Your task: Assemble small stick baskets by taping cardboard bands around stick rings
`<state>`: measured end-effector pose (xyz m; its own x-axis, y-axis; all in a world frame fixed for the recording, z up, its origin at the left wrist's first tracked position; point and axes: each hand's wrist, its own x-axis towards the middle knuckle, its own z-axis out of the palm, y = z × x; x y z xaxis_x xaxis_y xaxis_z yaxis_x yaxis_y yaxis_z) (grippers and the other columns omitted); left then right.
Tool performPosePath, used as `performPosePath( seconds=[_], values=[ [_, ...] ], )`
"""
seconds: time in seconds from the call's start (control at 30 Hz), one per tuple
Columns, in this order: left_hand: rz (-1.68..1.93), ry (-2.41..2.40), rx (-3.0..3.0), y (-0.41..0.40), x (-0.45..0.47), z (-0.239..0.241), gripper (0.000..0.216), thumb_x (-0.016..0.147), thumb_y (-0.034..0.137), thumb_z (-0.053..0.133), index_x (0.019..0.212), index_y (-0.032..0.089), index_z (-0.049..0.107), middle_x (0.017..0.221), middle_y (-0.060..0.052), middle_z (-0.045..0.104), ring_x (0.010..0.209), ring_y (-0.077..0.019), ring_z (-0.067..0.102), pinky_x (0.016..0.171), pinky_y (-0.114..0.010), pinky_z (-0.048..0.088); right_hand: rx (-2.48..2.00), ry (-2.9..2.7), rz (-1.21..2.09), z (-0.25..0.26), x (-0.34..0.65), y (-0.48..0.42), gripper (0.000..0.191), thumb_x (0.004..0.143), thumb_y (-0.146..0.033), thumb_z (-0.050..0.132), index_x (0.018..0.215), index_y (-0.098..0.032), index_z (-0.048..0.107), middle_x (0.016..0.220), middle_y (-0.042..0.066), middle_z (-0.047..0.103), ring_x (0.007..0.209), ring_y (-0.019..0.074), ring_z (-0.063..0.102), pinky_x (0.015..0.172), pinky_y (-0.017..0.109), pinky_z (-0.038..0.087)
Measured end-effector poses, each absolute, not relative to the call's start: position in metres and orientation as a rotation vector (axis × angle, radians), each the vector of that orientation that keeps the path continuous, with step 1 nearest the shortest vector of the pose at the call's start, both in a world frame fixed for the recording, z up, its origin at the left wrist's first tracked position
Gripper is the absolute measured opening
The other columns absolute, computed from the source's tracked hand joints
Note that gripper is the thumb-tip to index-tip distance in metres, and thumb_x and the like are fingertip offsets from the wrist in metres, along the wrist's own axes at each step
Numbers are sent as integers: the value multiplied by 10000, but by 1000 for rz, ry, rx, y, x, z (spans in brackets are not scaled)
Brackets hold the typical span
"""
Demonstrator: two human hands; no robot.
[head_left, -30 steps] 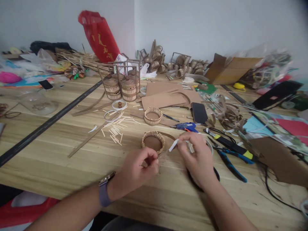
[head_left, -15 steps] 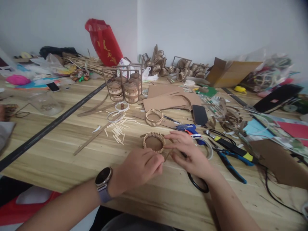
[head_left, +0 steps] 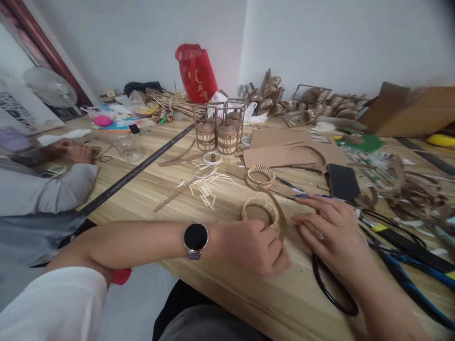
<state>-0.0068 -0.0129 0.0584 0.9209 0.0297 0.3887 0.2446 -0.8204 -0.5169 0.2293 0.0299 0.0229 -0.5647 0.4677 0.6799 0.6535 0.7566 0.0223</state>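
My left hand [head_left: 258, 246], with a watch [head_left: 195, 237] on its wrist, is closed just in front of the nearer ring of short pale sticks [head_left: 273, 208]. A narrow brown cardboard strip [head_left: 279, 208] curves along the right side of this ring and runs down into my left fingers. My right hand [head_left: 330, 232] hovers to the right, fingers apart, holding nothing. Behind the nearer ring stands a second stick ring [head_left: 261, 177]. Loose pale sticks [head_left: 209, 189] are scattered to the left. The blue tool behind my right hand is mostly hidden.
A phone [head_left: 343, 181], pliers [head_left: 408, 289] and a black cable loop [head_left: 330, 293] surround my right hand. Cardboard sheets [head_left: 280, 151] and small lidded stick baskets [head_left: 227, 137] stand farther back. At left, a co-worker's hands [head_left: 80, 152] rest near a clear jar [head_left: 128, 148].
The view has swung left, bringing the co-worker into sight. My left hand has drawn the strip outward along the ring's right side, and my right hand has moved away from the ring.
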Motion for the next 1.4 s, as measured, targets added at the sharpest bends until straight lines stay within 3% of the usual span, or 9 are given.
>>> performPosePath(
  seconds=[0.2, 0.4, 0.63, 0.77, 1.0, 1.17, 1.4],
  values=[
    [-510, -165, -2488, -10, -6, 58, 119, 877, 84, 523, 815, 89, 625, 603, -44, 579, 513, -127, 502, 452, -264, 258, -829, -2258, -372, 22, 231, 32, 148, 909, -253, 529, 831, -272, 653, 1056, 67, 703, 1066, 306, 597, 864, 488, 401],
    [-499, -230, -2438, -12, -5, 66, 182, 892, 70, 481, 780, 120, 615, 606, -42, 612, 516, -123, 509, 457, -262, 270, -762, -2361, -264, 16, 231, 35, 164, 895, -229, 514, 981, -265, 649, 1116, 82, 685, 1101, 309, 572, 867, 498, 419],
    [-736, -412, -2331, -9, -3, 83, 213, 927, 95, 453, 781, 142, 601, 598, -6, 598, 549, -128, 526, 491, -282, 334, -831, -2234, -211, 22, 224, 27, 82, 903, -224, 568, 893, -242, 648, 1021, 80, 715, 1033, 287, 623, 871, 492, 438],
    [-846, -557, -2376, -3, -1, 102, 279, 961, 124, 394, 764, 154, 589, 601, -2, 583, 563, -124, 527, 507, -279, 301, -913, -2093, -120, 29, 220, 20, 79, 894, -197, 572, 895, -229, 644, 1017, 88, 718, 1006, 261, 650, 876, 454, 475],
    [-894, -635, -2214, 14, 4, 124, 229, 912, 116, 438, 767, 160, 610, 603, 5, 597, 561, -132, 537, 495, -274, 299, -903, -1797, 315, 37, 220, 9, 211, 922, -195, 490, 840, -234, 681, 858, 38, 727, 819, 205, 679, 747, 332, 519],
    [-966, -773, -2259, 27, 8, 124, 184, 893, 150, 465, 781, 153, 610, 622, -4, 623, 565, -128, 554, 514, -259, 338, -933, -1649, 624, 38, 216, 5, 136, 850, -256, 630, 738, -242, 707, 733, 12, 699, 720, 187, 634, 689, 301, 481],
    [-1780, -1433, -2699, 22, 17, 104, 237, 923, 173, 450, 1121, 180, 580, 886, -18, 727, 747, -117, 657, 637, -215, 462, -928, -1018, 1299, 44, 200, -2, 270, 638, -424, 825, 592, -203, 677, 544, -27, 563, 494, 95, 435, 504, 229, 382]
  ],
)
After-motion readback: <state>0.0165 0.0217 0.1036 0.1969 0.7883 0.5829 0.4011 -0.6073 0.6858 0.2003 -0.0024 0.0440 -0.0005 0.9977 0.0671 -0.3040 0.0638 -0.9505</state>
